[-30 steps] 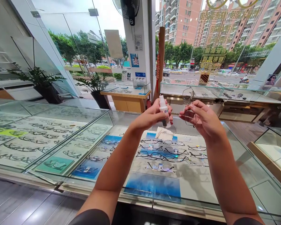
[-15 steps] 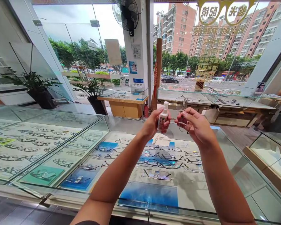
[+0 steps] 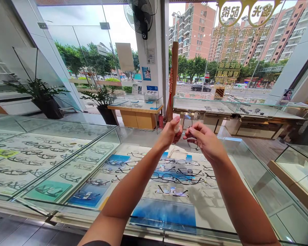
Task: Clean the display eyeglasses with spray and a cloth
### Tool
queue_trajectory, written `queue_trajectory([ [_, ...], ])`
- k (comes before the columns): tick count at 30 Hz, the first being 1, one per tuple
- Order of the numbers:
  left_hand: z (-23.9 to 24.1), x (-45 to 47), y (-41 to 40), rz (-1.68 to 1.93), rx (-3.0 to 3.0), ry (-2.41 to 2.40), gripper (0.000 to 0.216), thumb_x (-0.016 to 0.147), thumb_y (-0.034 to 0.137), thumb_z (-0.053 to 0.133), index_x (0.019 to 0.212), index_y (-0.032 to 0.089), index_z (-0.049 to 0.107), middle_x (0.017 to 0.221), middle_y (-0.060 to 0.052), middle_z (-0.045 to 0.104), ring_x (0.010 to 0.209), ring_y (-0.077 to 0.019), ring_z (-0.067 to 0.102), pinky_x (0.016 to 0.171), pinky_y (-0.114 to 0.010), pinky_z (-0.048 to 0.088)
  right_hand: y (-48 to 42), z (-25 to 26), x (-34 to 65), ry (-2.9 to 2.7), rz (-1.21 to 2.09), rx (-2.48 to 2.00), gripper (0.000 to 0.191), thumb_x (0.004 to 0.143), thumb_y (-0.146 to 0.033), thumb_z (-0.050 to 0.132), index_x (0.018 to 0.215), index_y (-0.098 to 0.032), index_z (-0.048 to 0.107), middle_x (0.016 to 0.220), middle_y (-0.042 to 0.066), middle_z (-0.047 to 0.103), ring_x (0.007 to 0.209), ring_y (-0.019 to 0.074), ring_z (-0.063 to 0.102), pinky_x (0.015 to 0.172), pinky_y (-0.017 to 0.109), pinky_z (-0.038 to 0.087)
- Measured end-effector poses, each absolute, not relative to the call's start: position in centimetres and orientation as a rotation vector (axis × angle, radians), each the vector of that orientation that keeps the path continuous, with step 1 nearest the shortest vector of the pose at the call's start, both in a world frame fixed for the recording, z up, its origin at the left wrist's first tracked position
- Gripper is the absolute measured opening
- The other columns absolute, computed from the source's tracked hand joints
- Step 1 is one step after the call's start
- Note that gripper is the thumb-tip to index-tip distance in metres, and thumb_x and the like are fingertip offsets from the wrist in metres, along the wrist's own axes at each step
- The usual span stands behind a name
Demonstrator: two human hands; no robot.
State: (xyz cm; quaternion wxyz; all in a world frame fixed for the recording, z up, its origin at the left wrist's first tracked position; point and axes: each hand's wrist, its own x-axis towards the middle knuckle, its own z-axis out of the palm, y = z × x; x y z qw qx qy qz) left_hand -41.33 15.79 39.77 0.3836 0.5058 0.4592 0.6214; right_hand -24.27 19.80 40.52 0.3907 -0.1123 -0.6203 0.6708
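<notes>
My left hand [image 3: 170, 132] is wrapped round a small white spray bottle [image 3: 177, 128], its thumb up at the top; most of the bottle is hidden by the fingers. Close beside it, my right hand [image 3: 204, 138] pinches a thin-framed pair of eyeglasses [image 3: 188, 120]. The eyeglasses are held upright, one lens above the fingers and the other below. Both hands are raised over the far edge of a glass display case [image 3: 210, 212]. Inside the case lie rows of eyeglasses [image 3: 172, 190] on white and blue panels.
More glass cases stand at the left [image 3: 20, 164] and right [image 3: 292, 171]. Beyond are a wooden counter [image 3: 141, 118], a potted plant [image 3: 106, 111], a wooden post [image 3: 174, 75] and large windows onto a street. A black fan [image 3: 140, 15] hangs on the pillar.
My right hand has moved left with the eyeglasses, closer to the bottle. My left hand has turned the bottle, so its label no longer shows and its thumb is at the top.
</notes>
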Motion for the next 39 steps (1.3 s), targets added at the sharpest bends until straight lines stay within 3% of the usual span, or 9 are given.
queue_trajectory([
  [6, 39.9, -40.8, 15.7, 1.67, 1.306, 1.188, 0.066, 0.08, 0.08, 0.056, 0.053, 0.021, 0.047, 0.044, 0.003, 0.041, 0.035, -0.0059, 0.032, 0.039, -0.024, 0.019, 19.2, 40.4, -24.5, -1.62, 1.7, -0.263, 0.04, 0.081, -0.055, 0.089, 0.083, -0.025, 0.063, 0.09, 0.0, 0.072, 0.086, 0.0192, 0.07, 0.084, 0.037, 0.053],
  [13, 40.0, -41.0, 15.6, 1.601, 1.334, 1.148, 0.072, 0.085, 0.087, 0.05, 0.054, 0.022, 0.048, 0.043, 0.004, 0.037, 0.036, -0.0062, 0.028, 0.04, -0.025, 0.019, 19.5, 40.6, -24.3, -1.539, 1.733, -0.24, 0.038, 0.081, -0.051, 0.09, 0.082, -0.024, 0.064, 0.089, -0.001, 0.072, 0.085, 0.0179, 0.071, 0.083, 0.035, 0.055],
  [20, 39.3, -40.0, 15.3, 1.32, 1.679, 1.298, 0.074, 0.093, 0.078, 0.05, 0.045, 0.022, 0.04, 0.04, 0.001, 0.036, 0.04, -0.0086, 0.031, 0.046, -0.029, 0.021, 20.4, 40.5, -24.5, -1.301, 1.644, -0.269, 0.036, 0.08, -0.046, 0.091, 0.085, -0.025, 0.062, 0.092, -0.003, 0.07, 0.087, 0.0148, 0.067, 0.081, 0.029, 0.056],
  [25, 39.4, -39.4, 15.0, 1.347, 1.613, 1.258, 0.07, 0.092, 0.078, 0.052, 0.05, 0.023, 0.039, 0.042, 0.004, 0.033, 0.04, -0.0087, 0.029, 0.046, -0.029, 0.019, 20.3, 40.5, -24.7, -1.291, 1.649, -0.277, 0.036, 0.079, -0.045, 0.091, 0.085, -0.025, 0.062, 0.091, -0.003, 0.071, 0.085, 0.0142, 0.067, 0.077, 0.027, 0.056],
  [29, 39.6, -40.8, 15.4, 1.412, 1.56, 1.168, 0.063, 0.095, 0.079, 0.045, 0.071, 0.021, 0.054, 0.056, 0.002, 0.05, 0.048, -0.0118, 0.044, 0.05, -0.027, 0.033, 20.5, 40.7, -24.4, -1.268, 1.648, -0.279, 0.034, 0.079, -0.044, 0.09, 0.086, -0.025, 0.062, 0.091, -0.002, 0.072, 0.088, 0.0157, 0.072, 0.079, 0.028, 0.057],
  [32, 39.1, -43.5, 16.7, 1.464, 1.643, 1.188, 0.04, 0.099, 0.059, 0.05, 0.093, 0.021, 0.056, 0.078, -0.001, 0.064, 0.069, -0.016, 0.062, 0.068, -0.029, 0.049, 20.9, 40.9, -24.0, -1.265, 1.615, -0.294, 0.034, 0.08, -0.044, 0.089, 0.086, -0.026, 0.061, 0.092, -0.002, 0.072, 0.091, 0.0169, 0.074, 0.081, 0.029, 0.057],
  [36, 37.2, -48.3, 19.1, 1.498, 1.835, 1.62, 0.032, 0.105, 0.048, 0.05, 0.117, 0.02, 0.059, 0.11, -0.007, 0.075, 0.105, -0.0207, 0.068, 0.096, -0.032, 0.051, 21.1, 41.1, -23.6, -1.268, 1.59, -0.303, 0.032, 0.081, -0.043, 0.087, 0.086, -0.026, 0.06, 0.092, -0.002, 0.071, 0.091, 0.0168, 0.074, 0.081, 0.03, 0.058],
  [39, 35.2, -51.8, 20.6, 1.225, 1.777, 2.062, 0.032, 0.104, 0.042, 0.056, 0.128, 0.022, 0.063, 0.124, -0.006, 0.076, 0.112, -0.022, 0.069, 0.098, -0.031, 0.052, 21.1, 41.2, -23.5, -1.272, 1.577, -0.296, 0.03, 0.082, -0.041, 0.086, 0.086, -0.026, 0.06, 0.091, -0.002, 0.071, 0.09, 0.0167, 0.073, 0.081, 0.03, 0.058],
])
